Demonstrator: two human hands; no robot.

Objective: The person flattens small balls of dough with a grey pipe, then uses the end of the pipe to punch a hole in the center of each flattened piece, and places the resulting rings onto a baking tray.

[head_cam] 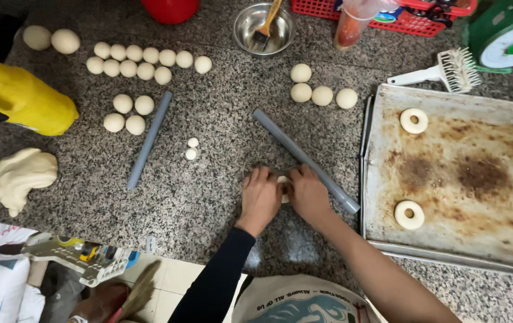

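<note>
1. Left hand (260, 194) and right hand (307, 192) press together on a piece of dough (283, 188) on the bench (208, 179).
2. A grey rod (304, 158) lies at 1 o'clock, touching the right hand.
3. At 3 o'clock, a baking tray (478, 239) carries two dough rings (413, 121).

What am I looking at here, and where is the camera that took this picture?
There is no machine here: a person works with two bare hands, and the single picture comes from a camera worn on their head, looking down. The left hand and right hand press together on a small piece of pale dough, mostly hidden between them, on a speckled grey granite counter. Beside the right hand lies a long grey plastic rolling tube; a second grey tube lies further left. Many round pale dough balls sit in groups, with a larger lump of dough at the left. To the right, a worn metal baking tray carries two ring-shaped dough pieces.
</note>
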